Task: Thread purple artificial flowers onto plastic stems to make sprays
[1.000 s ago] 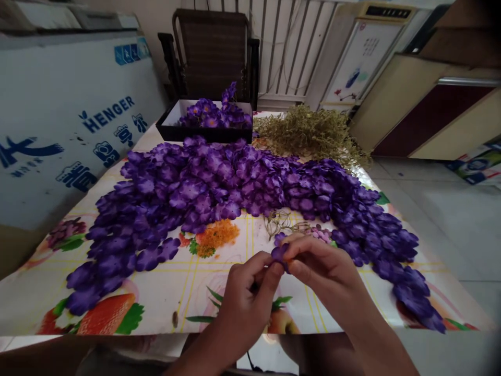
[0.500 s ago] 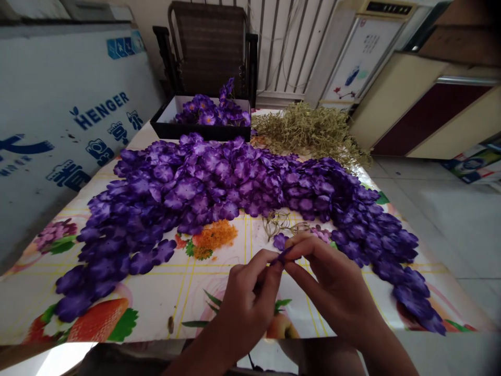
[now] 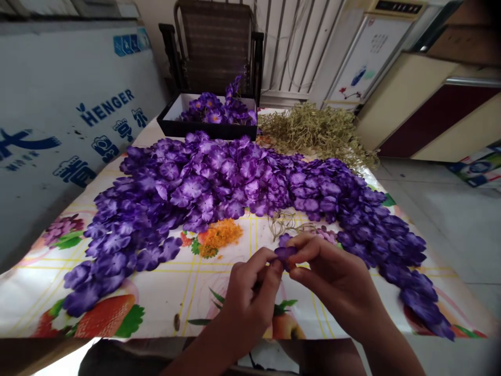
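Observation:
Between the fingertips of both hands is a small purple fabric flower piece (image 3: 285,253), held over the front of the table. My left hand (image 3: 254,292) pinches it from the left, thumb against curled forefinger. From the right, my right hand (image 3: 332,284) has its thumb and forefinger at the piece's edge, the other fingers curled. Just beyond the fingertips lies another purple flower piece (image 3: 284,239), partly covered. Behind it are a few loose greenish wire stems (image 3: 282,222). A wide heap of purple flower pieces (image 3: 235,175) curves around the hands.
A small pile of orange crumbs (image 3: 221,236) lies on the fruit-print tablecloth (image 3: 156,297). At the back stand a black box (image 3: 207,129) with finished-looking purple flowers and a tangle of greenish stems (image 3: 317,128). A chair (image 3: 215,47) is behind the table, a white printed panel (image 3: 78,104) at left.
The flower piece has turned so more of its flat face shows. My right fingers have parted slightly from my left. The whole view has shifted a little.

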Tool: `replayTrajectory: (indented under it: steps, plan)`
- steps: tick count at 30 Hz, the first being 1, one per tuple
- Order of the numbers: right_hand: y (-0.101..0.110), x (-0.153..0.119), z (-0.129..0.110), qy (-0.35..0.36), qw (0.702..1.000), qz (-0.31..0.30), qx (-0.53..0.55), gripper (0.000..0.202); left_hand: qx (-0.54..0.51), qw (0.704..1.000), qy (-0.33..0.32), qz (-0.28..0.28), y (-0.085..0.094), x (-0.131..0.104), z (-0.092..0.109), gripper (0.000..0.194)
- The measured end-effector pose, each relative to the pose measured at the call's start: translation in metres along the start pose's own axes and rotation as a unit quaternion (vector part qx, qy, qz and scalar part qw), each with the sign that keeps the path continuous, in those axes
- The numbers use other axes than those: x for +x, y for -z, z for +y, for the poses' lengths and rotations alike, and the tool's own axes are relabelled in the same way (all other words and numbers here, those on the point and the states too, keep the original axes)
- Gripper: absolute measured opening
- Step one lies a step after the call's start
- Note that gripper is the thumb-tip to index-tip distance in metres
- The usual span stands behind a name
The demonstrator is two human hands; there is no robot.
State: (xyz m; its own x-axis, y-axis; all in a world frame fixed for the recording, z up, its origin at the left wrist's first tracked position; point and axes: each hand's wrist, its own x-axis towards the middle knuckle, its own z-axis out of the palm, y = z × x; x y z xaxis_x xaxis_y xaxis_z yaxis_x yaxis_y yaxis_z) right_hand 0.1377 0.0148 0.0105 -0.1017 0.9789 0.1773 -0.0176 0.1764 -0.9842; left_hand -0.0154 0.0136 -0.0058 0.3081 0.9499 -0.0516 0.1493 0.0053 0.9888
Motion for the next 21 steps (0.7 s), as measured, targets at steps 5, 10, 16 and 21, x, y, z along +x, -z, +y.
replayTrajectory:
  steps: [5,10,16,21]
  plan:
    - [-0.002,0.002,0.001,0.014,0.999,-0.002,-0.031,0.014,0.005,1.000,0.000,0.001,0.001,0.000,-0.001,0.030]
    - [-0.004,0.003,0.001,0.030,0.992,0.031,-0.120,0.013,0.073,0.997,-0.013,0.003,0.002,-0.001,-0.002,0.025]
    - [0.003,0.002,-0.001,-0.090,0.995,0.010,-0.045,0.013,0.178,0.981,-0.074,-0.023,0.003,0.001,-0.001,0.018]
    - [0.025,0.006,-0.011,-0.213,0.970,-0.105,-0.048,0.012,0.281,0.941,-0.168,-0.083,0.004,0.000,0.000,0.018]
